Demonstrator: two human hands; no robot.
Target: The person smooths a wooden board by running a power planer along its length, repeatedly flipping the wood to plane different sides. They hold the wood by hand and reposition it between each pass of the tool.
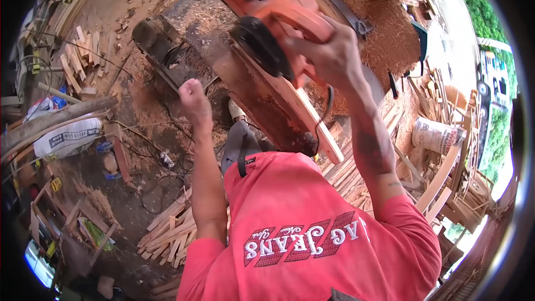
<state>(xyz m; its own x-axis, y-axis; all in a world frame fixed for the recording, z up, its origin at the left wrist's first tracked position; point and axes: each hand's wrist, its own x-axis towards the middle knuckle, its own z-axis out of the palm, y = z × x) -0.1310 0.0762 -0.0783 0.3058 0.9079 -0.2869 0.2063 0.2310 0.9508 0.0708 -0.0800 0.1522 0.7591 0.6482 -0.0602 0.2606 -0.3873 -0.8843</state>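
While gripped by right hand (335, 56) (left hand (195, 102) apart), orange planer (301, 8) near board (304, 112).

Shirt (312, 184): red, short sleeves (409, 220), white "JEANS" lettering (295, 245) over darker slanted stripes | strap (242, 161): dark, hung by the hem | trousers (239, 142): grey | shoe (236, 110): pale | right forearm (370, 147): bore dark tattooing | hands (337, 53): wore no gloves
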